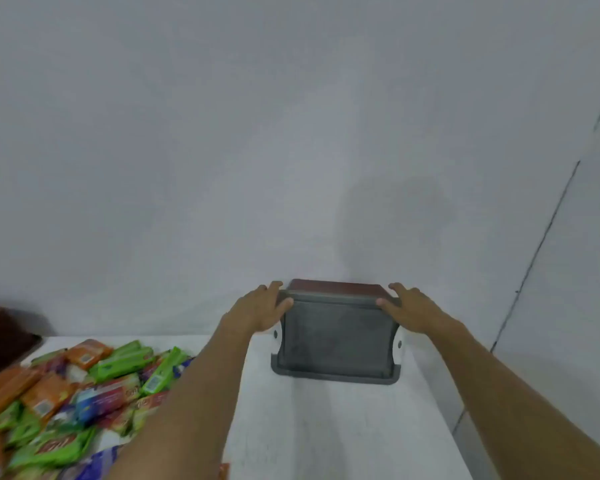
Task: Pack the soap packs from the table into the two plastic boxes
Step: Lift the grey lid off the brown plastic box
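The white counter [326,427] ran away from the person to a plain grey wall [222,133]. Its right edge slanted down toward the lower right, with floor beyond it. The middle and right of the counter lay bare around the box, while the left near part was covered by the heap of soap packs [84,393].

One grey plastic box [336,337] was at the far end of the counter, close to the wall. Its flat grey face was turned toward the camera, and its lipped rim was nearest the person. A dark red-brown part [336,287] showed along its far top edge, and a small white clip [275,333] sat at each side. What was inside could not be seen.

The hands were apart, one at each far corner of the box. The left hand [257,311] gripped the left corner and the right hand [413,313] the right, with thumbs on the near face and fingers curled over the far side.

The soap packs were well apart from the box, lying loose and overlapping in orange, green and blue-purple wrappers. They were too many and too blurred to count. A dark brown object [0,337] stood at the far left edge behind them, and I could not tell what it was.
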`<state>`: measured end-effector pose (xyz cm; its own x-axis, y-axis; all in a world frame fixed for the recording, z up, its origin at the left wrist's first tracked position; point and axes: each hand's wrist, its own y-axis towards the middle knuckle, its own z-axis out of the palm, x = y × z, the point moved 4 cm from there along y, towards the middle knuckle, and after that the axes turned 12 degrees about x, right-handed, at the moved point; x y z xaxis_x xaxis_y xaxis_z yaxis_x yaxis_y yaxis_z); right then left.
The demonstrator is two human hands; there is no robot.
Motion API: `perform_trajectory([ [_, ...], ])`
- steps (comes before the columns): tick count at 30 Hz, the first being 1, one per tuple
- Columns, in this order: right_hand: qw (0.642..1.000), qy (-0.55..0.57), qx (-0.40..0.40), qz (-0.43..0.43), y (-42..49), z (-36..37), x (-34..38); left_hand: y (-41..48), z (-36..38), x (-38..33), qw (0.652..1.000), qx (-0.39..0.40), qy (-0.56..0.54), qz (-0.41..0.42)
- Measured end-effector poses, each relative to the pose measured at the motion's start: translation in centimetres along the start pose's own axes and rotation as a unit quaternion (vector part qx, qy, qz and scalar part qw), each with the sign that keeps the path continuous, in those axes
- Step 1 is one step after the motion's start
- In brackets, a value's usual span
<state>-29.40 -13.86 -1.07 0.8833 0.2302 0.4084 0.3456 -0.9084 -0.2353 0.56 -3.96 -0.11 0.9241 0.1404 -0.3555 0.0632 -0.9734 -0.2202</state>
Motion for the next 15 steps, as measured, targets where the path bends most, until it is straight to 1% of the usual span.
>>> perform_trajectory([
  [2, 0.999, 0.04, -0.016, 0.007, 0.1, 0.3, -1.3, 0.4, 1.1, -0.8, 0.999, 0.013, -0.035, -0.005],
  [4, 0.995, 0.098, -0.008, -0.004, -0.2, 1.6, -2.1, 0.6, 2.7, -0.8, 0.997, 0.011, -0.075, -0.005],
  [5, 0.991, 0.133, -0.005, -0.016, -0.2, 2.3, -2.2, 0.9, 3.4, -0.6, 0.995, 0.01, -0.098, -0.008],
  [7, 0.979, 0.196, -0.024, -0.048, -0.6, 3.1, -1.9, 1.1, 4.3, -0.4, 0.99, 0.005, -0.139, -0.01],
  [9, 0.969, 0.232, -0.054, -0.066, -1.1, 3.4, -1.4, 0.6, 4.8, -1.0, 0.986, -0.012, -0.168, 0.003],
  [11, 0.961, 0.258, -0.073, -0.062, -1.5, 3.6, -0.9, 0.3, 5.1, -1.6, 0.978, -0.028, -0.206, 0.011],
  [15, 0.949, 0.302, -0.068, -0.057, -1.4, 3.9, -0.8, 0.9, 5.6, -1.3, 0.968, -0.055, -0.242, 0.023],
])
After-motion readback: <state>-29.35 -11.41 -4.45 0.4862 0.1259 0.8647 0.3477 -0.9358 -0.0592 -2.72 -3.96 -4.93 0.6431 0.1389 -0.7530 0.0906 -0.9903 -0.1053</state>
